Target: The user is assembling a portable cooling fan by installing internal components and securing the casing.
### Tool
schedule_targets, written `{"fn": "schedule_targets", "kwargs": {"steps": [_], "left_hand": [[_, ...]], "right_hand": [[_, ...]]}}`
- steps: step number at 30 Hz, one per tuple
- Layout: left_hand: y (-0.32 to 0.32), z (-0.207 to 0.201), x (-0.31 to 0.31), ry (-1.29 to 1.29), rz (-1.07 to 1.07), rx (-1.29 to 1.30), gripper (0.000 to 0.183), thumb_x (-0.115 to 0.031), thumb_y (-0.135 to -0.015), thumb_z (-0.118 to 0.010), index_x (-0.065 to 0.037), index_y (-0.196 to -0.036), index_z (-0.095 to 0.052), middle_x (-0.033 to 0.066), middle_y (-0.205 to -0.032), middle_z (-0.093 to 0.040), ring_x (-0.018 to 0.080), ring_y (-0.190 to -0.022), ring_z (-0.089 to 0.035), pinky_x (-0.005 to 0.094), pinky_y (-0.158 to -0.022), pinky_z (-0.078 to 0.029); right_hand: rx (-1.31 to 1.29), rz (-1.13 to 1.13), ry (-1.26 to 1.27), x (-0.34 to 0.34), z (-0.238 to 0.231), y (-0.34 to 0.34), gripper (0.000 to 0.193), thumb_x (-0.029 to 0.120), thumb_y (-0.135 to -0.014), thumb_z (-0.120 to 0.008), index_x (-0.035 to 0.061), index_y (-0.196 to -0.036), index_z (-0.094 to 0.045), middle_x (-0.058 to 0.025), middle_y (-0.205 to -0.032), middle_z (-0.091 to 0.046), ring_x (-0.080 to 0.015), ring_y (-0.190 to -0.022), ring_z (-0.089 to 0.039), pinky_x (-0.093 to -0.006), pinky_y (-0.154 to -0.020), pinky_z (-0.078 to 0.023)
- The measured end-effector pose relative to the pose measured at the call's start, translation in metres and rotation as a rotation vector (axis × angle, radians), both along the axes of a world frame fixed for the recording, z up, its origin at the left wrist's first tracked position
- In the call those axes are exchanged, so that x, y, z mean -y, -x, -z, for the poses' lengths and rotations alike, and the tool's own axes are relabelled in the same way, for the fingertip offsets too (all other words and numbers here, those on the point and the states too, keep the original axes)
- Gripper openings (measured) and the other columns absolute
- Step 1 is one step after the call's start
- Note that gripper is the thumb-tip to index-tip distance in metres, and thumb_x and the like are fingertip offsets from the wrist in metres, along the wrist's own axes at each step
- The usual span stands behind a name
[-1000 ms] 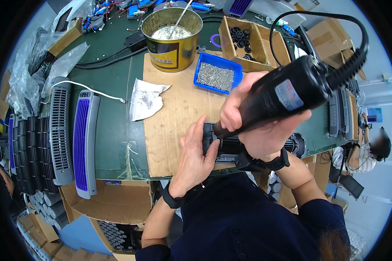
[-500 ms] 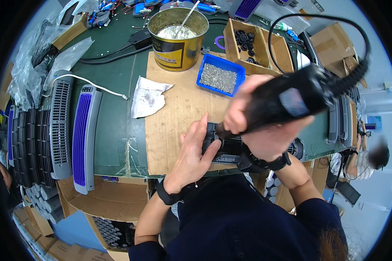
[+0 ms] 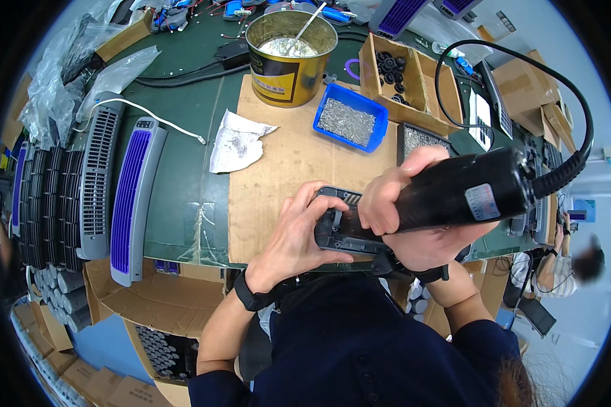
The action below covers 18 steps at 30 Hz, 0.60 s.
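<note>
Left of the hands lie grey and purple grille panels [image 3: 130, 197] on the bench [image 3: 183, 115], the left hand [image 3: 299, 234] clasps the dark plastic housing [image 3: 343, 227] with curled fingers on the cardboard sheet [image 3: 278, 183], and the right hand [image 3: 404, 217], touching the housing, is wrapped tight around a black electric screwdriver [image 3: 465, 190].

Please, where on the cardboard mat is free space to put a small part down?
Bare cardboard mat lies between the crumpled paper, the blue tray and the left hand. It is crowded at the mat's near right, where both hands work, and around the tin.
</note>
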<state>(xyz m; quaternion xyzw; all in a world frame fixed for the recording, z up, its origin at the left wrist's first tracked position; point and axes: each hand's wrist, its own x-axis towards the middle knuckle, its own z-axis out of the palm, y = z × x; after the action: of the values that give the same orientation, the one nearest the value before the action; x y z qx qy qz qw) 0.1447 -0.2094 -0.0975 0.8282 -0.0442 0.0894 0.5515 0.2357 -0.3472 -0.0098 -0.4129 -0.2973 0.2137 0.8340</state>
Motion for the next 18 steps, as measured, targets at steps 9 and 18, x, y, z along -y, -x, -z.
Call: {"fn": "schedule_targets", "kwargs": {"steps": [9, 18], "left_hand": [[-0.006, 0.003, -0.001, -0.006, -0.022, 0.069, 0.063, -0.026, -0.051, -0.093, -0.010, -0.104, -0.062, 0.0132, -0.119, -0.053, 0.0316, -0.115, -0.051, 0.0401, -0.093, -0.039], [-0.004, 0.003, -0.007, -0.085, -0.030, 0.105, 0.058, -0.026, -0.050, -0.090, -0.010, -0.099, -0.064, 0.0120, -0.112, -0.056, 0.0303, -0.109, -0.054, 0.0397, -0.086, -0.041]], "right_hand": [[0.250, -0.165, 0.416, 0.005, -0.023, 0.003, 0.051, 0.052, -0.084, -0.064, 0.0109, -0.099, -0.039, -0.0069, -0.059, -0.052, -0.0206, -0.054, -0.052, -0.0354, -0.059, -0.047], [0.270, -0.071, 0.364, -0.008, -0.009, 0.013, 0.018, -0.010, -0.083, -0.056, 0.0070, -0.081, -0.057, -0.0018, -0.066, -0.062, -0.0107, -0.058, -0.060, -0.0239, -0.054, -0.047]]}}
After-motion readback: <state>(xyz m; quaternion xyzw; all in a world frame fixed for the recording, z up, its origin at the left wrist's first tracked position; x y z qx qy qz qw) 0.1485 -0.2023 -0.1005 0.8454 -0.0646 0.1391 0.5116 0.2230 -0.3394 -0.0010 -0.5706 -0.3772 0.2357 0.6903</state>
